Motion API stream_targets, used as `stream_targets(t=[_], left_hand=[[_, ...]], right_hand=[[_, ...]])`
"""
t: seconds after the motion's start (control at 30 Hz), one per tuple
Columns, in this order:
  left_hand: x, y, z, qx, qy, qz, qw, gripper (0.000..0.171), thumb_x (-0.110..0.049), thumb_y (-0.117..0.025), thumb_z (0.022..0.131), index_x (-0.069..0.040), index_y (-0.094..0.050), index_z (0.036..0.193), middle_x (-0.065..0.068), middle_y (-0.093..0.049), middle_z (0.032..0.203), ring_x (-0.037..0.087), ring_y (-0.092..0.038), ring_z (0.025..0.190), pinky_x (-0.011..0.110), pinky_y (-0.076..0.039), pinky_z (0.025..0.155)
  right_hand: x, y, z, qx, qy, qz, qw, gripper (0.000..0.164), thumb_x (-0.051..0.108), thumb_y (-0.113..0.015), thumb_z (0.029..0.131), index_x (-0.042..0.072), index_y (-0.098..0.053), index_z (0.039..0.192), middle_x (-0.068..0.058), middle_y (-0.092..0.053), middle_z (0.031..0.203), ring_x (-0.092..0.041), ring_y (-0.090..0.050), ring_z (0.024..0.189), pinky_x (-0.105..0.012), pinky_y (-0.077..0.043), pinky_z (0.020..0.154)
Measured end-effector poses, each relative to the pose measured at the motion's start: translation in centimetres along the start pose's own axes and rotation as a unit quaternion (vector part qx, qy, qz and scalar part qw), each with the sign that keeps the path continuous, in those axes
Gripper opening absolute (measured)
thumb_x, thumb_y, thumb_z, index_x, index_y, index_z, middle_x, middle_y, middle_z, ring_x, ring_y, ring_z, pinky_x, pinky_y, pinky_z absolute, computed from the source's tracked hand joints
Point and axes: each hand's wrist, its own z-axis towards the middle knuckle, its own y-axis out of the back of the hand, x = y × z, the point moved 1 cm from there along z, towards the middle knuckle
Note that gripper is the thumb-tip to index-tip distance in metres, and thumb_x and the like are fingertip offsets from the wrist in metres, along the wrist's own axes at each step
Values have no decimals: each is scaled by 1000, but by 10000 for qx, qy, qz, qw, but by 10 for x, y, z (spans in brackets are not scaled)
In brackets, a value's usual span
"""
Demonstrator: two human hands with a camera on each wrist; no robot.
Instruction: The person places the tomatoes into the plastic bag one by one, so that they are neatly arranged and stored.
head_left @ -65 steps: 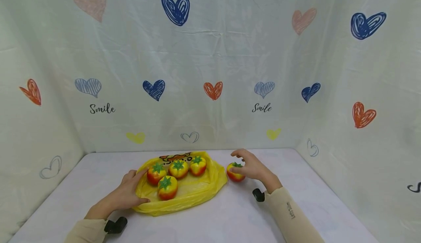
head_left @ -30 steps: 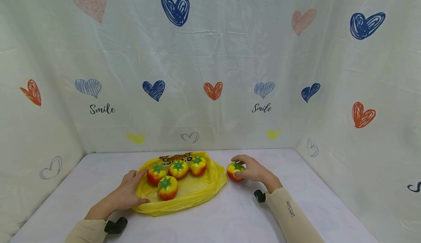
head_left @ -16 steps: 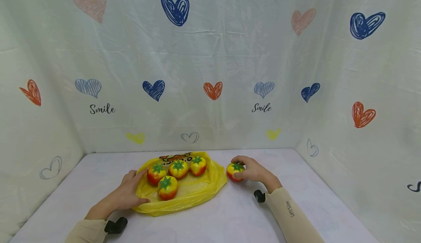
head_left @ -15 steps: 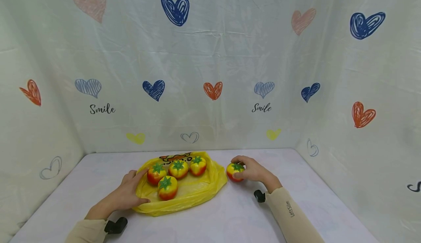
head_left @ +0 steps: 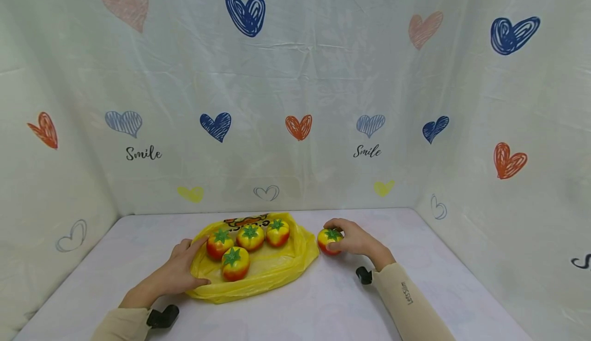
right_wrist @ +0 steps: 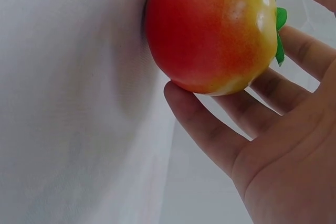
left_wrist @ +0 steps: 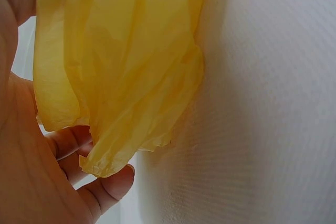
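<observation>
A yellow plastic bag (head_left: 272, 274) lies spread on the table, with several red-and-yellow tomatoes (head_left: 235, 264) with green star-shaped tops on it. My left hand (head_left: 180, 272) rests at its left end, thumb on the near edge and fingers spread toward the far edge. In the left wrist view the crumpled bag end (left_wrist: 131, 77) lies against these loosely bent fingers. Just off the bag's right side, my right hand (head_left: 357, 238) grips another tomato (right_wrist: 210, 30), thumb on one side and fingers on the other. That tomato sits right at the table surface.
A white table (head_left: 295, 320) carries the bag and the tomatoes. White curtains (head_left: 323, 74) printed with hearts and "Smile" close off the back and both sides. A black wrist camera (head_left: 162, 316) sits by the left sleeve.
My right hand's raised fingers have come down and closed around the lone tomato, which stays in nearly the same spot. The left hand, bag and other tomatoes have not moved.
</observation>
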Motion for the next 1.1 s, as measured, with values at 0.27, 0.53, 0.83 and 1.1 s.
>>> stream_targets(t=[0.27,0.53,0.83,1.1], left_hand=[[0,-1,0,15,37,-38,10000,100,-35,-85,64,-1,-35,143,20,-36,122,36,-36,111,58,-40,91],[0,0,0,32,48,-48,10000,100,-35,-85,64,0,-35,143,21,-36,123,37,-36,112,59,-39,92],[2,-2,1,-41,-27,58,10000,100,-36,-85,63,0,-36,143,19,-37,121,36,-37,109,57,-41,90],[1,-1,1,-13,18,21,10000,100,-36,-85,64,-1,-36,143,20,-37,122,36,-36,110,58,-40,91]], right_hand=[[4,4,0,-197,-75,-126,9997,47,27,-77,76,21,-60,120,2,-57,121,-21,-51,105,-48,-42,96],[6,7,-1,-397,286,-138,9987,47,28,-76,77,21,-60,121,3,-57,120,-18,-52,102,-43,-44,92],[17,9,-3,-570,555,-254,9965,45,23,-75,77,20,-60,120,3,-57,118,-17,-52,102,-41,-45,92],[34,11,-8,-666,865,-454,9930,44,25,-75,78,20,-60,120,4,-57,116,-16,-52,100,-39,-46,88]])
